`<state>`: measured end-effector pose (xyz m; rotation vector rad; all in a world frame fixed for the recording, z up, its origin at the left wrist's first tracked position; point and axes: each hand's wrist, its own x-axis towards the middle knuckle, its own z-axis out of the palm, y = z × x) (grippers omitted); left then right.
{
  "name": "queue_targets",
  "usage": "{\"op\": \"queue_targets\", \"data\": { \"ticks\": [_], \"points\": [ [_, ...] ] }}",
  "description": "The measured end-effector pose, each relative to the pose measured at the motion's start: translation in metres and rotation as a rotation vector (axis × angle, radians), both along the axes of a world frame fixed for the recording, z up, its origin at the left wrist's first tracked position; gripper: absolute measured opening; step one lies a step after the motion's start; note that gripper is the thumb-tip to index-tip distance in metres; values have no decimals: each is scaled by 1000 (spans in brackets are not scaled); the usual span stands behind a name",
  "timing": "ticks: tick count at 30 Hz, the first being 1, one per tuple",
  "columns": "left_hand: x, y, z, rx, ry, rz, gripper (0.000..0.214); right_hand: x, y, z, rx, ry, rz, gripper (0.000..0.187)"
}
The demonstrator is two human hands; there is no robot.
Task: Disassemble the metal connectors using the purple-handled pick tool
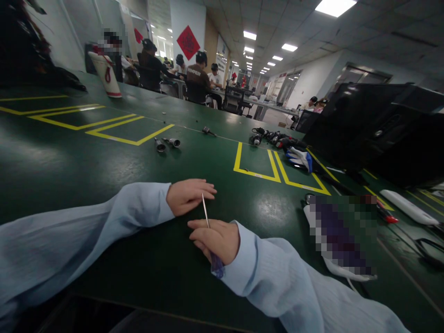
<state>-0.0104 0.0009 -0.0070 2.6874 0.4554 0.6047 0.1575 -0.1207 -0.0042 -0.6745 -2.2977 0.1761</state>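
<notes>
My right hand (215,237) is closed around a screwdriver (206,209). Its thin metal shaft points up and away from me, and part of a translucent blue-purple handle shows below the palm. The fingers cover the rest of the handle. Just beyond the shaft, my left hand (190,196) lies palm down on the green tabletop (138,259), fingers stretched out and holding nothing. The shaft's tip overlaps the left fingers in view; whether they touch, I cannot tell.
Two metal sockets (167,144) and a small dark part (208,132) lie farther back. To the right are cabled tools (265,136), a blue-and-white glove (300,158), a blurred-out device (342,236) and a large black box (374,129). A cup (107,76) stands far left.
</notes>
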Motion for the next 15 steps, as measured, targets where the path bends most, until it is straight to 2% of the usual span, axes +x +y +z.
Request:
{"op": "queue_targets", "data": {
  "ticks": [5, 7, 10, 15],
  "points": [
    [-39, 60, 12, 269, -154, 596, 33, 2, 2, -3, -1, -20, 15, 14],
    [-60, 82, 18, 335, -155, 776, 38, 3, 2, -3, -7, -40, 21, 14],
    [-87, 107, 22, 276, 6, 884, 45, 4, 3, -2, 0, -52, 20, 13],
    [-102, 129, 16, 128, 129, 887, 45, 4, 4, -4, -1, -66, 24, 14]
  ]
}}
